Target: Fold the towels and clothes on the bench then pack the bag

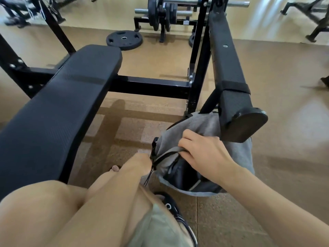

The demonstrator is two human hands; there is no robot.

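Grey fabric at the rim of the bag (204, 145) is bunched under the right hand (206, 154), whose fingers curl over the edge of the opening in a closed grip on the cloth. The left hand (140, 163) reaches in from the near left to the left corner of the same opening; its fingertips are hidden behind the black zipper pull and cord (152, 166) there, so I cannot tell whether that grip is closed on the cord or just touching it. The bag sits on the tiled floor (222, 220), near and right of centre, its mouth held open so that the dark lining shows inside, with something pale and flat at the bottom that is too dim to make out. A black strap (208, 102) rises from the bag's far side beside a black padded arm of a gym machine (229, 82), whose round end cap overlaps the bag's far right edge. The black padded counter (58, 107) runs from the near left toward the far middle, its top bare in view. A weight plate (124, 40) lies flat on the floor beyond the far end of the counter. The person's knee and a dark shoe (176, 211) fill the near edge.
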